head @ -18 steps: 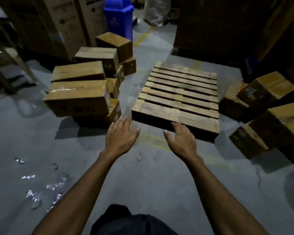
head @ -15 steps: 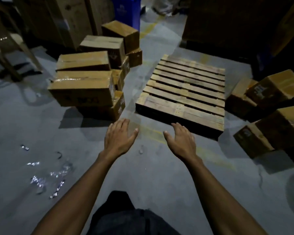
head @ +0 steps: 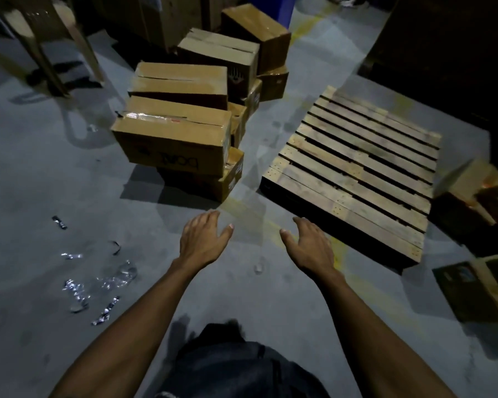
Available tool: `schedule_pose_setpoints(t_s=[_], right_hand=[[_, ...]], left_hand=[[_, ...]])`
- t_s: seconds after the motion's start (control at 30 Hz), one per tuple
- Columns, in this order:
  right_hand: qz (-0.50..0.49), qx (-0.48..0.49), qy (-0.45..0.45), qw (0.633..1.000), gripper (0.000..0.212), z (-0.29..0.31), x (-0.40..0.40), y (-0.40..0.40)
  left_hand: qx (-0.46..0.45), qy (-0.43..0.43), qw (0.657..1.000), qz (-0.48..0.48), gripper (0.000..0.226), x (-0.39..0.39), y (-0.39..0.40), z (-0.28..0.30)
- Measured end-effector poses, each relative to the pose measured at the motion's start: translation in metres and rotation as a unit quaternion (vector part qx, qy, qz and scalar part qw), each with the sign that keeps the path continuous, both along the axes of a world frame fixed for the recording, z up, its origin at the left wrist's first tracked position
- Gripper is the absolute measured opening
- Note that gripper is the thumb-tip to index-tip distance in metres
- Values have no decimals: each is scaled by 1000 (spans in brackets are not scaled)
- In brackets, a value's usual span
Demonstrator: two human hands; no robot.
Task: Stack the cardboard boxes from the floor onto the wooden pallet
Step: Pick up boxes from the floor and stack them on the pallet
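A bare wooden pallet [head: 354,173] lies on the grey floor at centre right, nothing on it. To its left stands a pile of brown cardboard boxes; the nearest box [head: 170,136] sits tilted on a lower box [head: 213,182], with more boxes [head: 184,81] behind. Further boxes [head: 472,196] lie at the right edge. My left hand [head: 203,239] and my right hand [head: 308,242] reach forward over the floor, palms facing each other, fingers straight, holding nothing. Both are short of the boxes and the pallet.
Shreds of clear plastic tape [head: 98,280] litter the floor at lower left. A plastic chair [head: 49,44] stands at the back left. Dark crates [head: 443,38] rise behind the pallet. A yellow floor line [head: 308,24] runs toward the back.
The view has swung left and down, so the boxes and pallet appear shifted right and closer. Both hands stay outstretched and empty, a little nearer the box pile.
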State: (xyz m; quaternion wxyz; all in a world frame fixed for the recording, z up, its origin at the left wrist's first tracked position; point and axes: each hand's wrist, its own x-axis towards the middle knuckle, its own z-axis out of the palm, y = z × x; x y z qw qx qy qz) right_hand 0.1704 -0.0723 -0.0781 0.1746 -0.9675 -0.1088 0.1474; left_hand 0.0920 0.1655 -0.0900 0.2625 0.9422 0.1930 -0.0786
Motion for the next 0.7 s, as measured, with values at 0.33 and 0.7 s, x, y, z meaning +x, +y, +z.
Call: schedule_pose_setpoints(t_s=[0.33, 0.7], right_hand=[[45, 5, 31, 998, 73, -25, 158, 101], [183, 19, 63, 981, 69, -43, 397, 246]], left_hand=[[-34, 37, 993, 103, 65, 117, 90, -21], [-50, 71, 955, 283, 66, 292, 185, -36]])
